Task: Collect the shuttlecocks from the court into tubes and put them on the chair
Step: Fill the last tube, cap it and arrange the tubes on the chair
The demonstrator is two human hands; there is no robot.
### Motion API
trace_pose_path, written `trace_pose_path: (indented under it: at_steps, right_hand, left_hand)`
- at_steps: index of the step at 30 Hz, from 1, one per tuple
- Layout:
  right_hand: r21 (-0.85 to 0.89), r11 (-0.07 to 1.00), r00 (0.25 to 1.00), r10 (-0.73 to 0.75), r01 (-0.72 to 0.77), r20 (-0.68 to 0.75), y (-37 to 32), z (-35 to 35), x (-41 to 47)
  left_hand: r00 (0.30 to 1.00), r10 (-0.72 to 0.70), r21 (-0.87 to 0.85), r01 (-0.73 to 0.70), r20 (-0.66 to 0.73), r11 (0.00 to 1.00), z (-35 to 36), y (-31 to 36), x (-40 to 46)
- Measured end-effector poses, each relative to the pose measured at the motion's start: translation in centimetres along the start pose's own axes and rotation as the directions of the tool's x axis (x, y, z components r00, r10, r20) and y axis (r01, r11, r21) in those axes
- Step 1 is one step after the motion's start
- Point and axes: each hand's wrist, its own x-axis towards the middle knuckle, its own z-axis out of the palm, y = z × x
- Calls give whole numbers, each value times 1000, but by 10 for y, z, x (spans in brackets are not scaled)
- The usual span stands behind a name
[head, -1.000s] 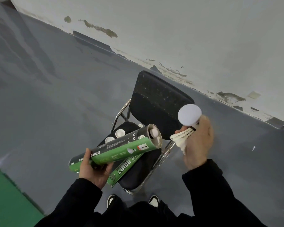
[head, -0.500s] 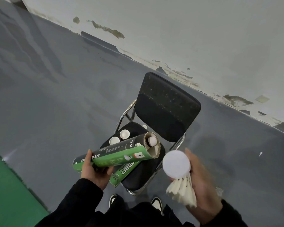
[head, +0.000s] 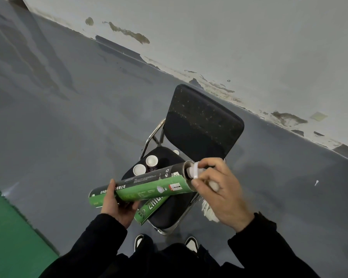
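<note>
Grey floor by chair [head: 204,125]: left hand [head: 117,205] gripping tube [head: 141,189] mid-body, right hand [head: 219,189] pinching cap [head: 195,170] w/ shuttles [head: 209,213]; light, crushable cardboard.

We see a green-and-black tube [head: 143,187] with white print, a white cap [head: 195,170] at its 3 o'clock end. A second green tube [head: 149,209] bears white lettering. The chair [head: 203,125] is black, speckled pale, with a chrome frame. At 9 o'clock of the grey floor [head: 68,117] lies a green court [head: 10,233]. The sleeves [head: 92,243] are black.
</note>
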Motion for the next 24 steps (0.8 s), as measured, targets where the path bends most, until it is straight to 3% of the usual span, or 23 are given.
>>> trace_pose_path:
  at_steps: [9, 20, 24]
  right_hand:
    - [-49, 992, 990, -111, 116, 85, 9, 6, -3]
    - [-83, 988, 930, -94, 131, 355, 6, 3, -1]
    - [-124, 984, 932, -74, 125, 354, 3, 1, 6]
  left_hand:
    - [998, 57, 39, -56, -24, 998, -5, 0, -1]
    - [993, 97, 105, -89, -73, 991, -15, 5, 14]
    - [992, 111, 118, -103, -62, 988, -9, 8, 17]
